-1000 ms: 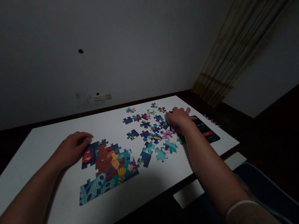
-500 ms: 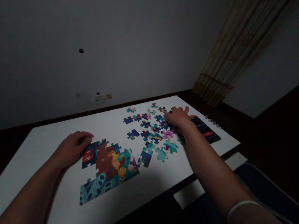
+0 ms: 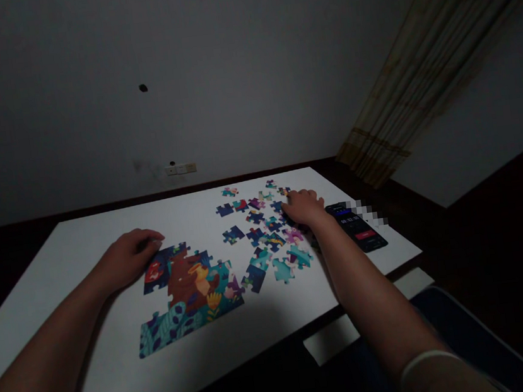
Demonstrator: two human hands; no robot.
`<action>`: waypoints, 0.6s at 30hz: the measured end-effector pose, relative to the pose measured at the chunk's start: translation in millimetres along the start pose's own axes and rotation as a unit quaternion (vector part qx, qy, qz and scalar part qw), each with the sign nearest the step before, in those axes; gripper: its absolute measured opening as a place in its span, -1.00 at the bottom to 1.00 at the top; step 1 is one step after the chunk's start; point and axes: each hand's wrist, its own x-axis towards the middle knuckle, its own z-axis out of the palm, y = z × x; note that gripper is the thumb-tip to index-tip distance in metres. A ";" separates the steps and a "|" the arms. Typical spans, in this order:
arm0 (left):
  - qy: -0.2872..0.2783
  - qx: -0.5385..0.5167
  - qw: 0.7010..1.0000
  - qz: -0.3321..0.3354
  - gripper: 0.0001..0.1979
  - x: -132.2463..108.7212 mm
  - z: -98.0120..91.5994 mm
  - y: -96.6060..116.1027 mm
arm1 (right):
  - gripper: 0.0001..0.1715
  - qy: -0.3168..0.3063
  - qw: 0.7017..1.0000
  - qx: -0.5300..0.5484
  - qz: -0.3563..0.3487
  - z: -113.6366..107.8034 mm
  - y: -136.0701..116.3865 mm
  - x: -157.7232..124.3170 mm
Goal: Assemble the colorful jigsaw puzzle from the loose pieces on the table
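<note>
My left hand [image 3: 128,257] rests on the table at the upper left corner of a partly joined jigsaw puzzle [image 3: 184,288]. Its fingers are loosely bent, the thumb stands a little apart, and no piece shows in it. The joined part pictures a brown bear, yellow flowers and blue-green leaves. Over to the right, my right hand [image 3: 307,207] reaches palm down onto the far right side of a group of loose puzzle pieces [image 3: 274,241]. Its bent fingers are partly spread and touch the dark pieces; the fingertips are partly hidden, and no held piece is visible.
A phone [image 3: 358,227] with a running timer lies right of my right hand, near the edge of the white table [image 3: 106,368]. Behind the table is a wall with sockets [image 3: 180,169]. A curtain [image 3: 387,98] hangs at the right.
My right hand has moved slightly left over the loose pieces, its fingers drawn in somewhat, and more of the phone shows. My left hand and the joined puzzle have stayed in place.
</note>
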 end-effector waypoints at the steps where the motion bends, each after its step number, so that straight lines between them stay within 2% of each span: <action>1: 0.001 0.000 1.000 0.000 -0.43 -0.1 0.0 0.1 | -0.26 -0.002 1.000 0.001 -0.005 -0.3 1.2 0.4; 11: 0.007 -0.001 1.000 0.004 -0.40 2.6 3.3 -9.0 | -0.44 0.049 0.997 0.041 -0.046 2.5 12.8 6.6; 18: 0.016 -0.007 1.000 0.009 -0.39 0.9 2.6 -2.2 | -0.37 0.070 0.992 0.092 -0.040 -0.1 20.2 11.7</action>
